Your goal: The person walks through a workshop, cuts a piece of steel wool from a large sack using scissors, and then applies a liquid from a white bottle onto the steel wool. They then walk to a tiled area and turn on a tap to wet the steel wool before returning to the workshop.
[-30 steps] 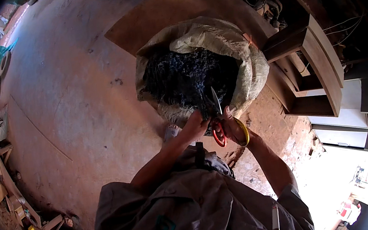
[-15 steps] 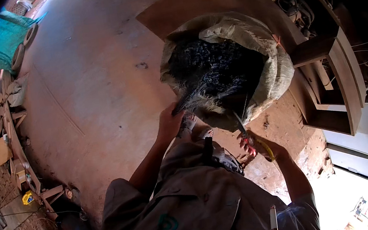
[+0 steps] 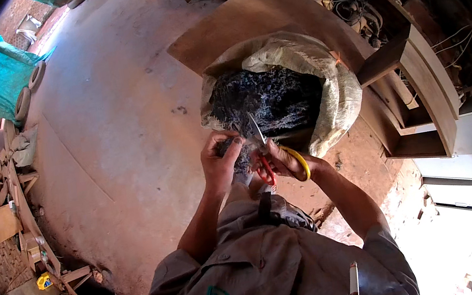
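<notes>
A large pale woven sack (image 3: 344, 93) stands on the floor in front of me, its mouth rolled open. Dark, fluffy fibrous material (image 3: 268, 96) fills it. At the near rim, my left hand (image 3: 217, 161) is closed on a tuft of dark fibre (image 3: 242, 160), part of which hangs below the fingers. Close beside it, my right hand (image 3: 288, 163) grips a pair of scissors (image 3: 256, 129) with one red and one yellow handle. The blades point up and away over the sack's near edge; whether they touch the tuft I cannot tell.
A brown board (image 3: 219, 26) lies under and behind the sack. To the right stands a wooden cabinet frame (image 3: 429, 87), with white panels (image 3: 453, 168) nearer me. Cables and clutter line the far right. Timber pieces (image 3: 27, 207) run along the left wall, below old tyres (image 3: 23, 104).
My right hand has moved left and up with the scissors, from the sack's near right side to beside my left hand. My left hand still holds dark fibre. The view has shifted slightly.
</notes>
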`<state>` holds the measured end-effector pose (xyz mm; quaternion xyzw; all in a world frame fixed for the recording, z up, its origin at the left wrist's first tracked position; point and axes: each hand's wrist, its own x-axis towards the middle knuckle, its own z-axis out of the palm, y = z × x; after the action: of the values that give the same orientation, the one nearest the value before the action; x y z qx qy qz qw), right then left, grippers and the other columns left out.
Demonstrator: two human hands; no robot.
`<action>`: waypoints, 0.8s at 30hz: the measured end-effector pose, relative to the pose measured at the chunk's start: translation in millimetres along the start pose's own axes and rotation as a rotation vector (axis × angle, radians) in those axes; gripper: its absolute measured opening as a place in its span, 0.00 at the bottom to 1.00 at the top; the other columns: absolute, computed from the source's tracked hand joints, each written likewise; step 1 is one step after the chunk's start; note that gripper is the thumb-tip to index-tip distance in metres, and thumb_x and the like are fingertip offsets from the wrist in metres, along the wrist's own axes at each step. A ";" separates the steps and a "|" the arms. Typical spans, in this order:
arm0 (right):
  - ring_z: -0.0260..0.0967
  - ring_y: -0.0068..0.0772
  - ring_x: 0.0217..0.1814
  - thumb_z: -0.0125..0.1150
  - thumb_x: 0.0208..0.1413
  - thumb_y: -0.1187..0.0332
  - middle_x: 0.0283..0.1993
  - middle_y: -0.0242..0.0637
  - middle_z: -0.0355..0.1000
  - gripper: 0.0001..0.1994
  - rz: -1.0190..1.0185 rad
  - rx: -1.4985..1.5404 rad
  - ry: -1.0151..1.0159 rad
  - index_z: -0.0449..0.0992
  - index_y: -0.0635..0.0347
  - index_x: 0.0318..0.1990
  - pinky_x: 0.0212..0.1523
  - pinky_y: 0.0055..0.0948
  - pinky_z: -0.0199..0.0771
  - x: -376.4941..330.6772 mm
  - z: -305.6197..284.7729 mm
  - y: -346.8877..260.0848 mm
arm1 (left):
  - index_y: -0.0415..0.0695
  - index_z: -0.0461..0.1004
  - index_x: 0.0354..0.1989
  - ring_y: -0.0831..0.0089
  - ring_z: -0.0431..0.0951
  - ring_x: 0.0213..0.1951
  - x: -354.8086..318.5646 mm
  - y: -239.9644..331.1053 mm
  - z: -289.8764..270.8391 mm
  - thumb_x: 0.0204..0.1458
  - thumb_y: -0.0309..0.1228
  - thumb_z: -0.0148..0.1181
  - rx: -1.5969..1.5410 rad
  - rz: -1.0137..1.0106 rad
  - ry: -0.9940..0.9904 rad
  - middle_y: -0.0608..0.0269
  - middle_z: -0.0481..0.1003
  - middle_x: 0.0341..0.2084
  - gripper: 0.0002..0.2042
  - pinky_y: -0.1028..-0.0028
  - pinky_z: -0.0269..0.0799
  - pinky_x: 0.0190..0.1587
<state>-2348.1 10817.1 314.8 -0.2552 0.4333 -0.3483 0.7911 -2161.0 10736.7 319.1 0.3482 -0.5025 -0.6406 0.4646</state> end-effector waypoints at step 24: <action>0.56 0.21 0.20 0.33 0.58 0.29 0.22 0.26 0.57 0.38 0.001 -0.077 0.153 0.70 0.61 0.39 0.22 0.24 0.60 38.6 -22.9 4.6 | 0.42 0.69 0.47 0.76 0.70 0.32 38.8 -110.4 -1.5 0.59 0.16 0.45 0.198 0.117 -0.509 0.65 0.69 0.31 0.12 0.73 0.69 0.36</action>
<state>-2351.6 10787.8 280.7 -0.2578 0.5058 -0.3493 0.7454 -2199.3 10706.5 212.7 0.1904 -0.6825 -0.6272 0.3234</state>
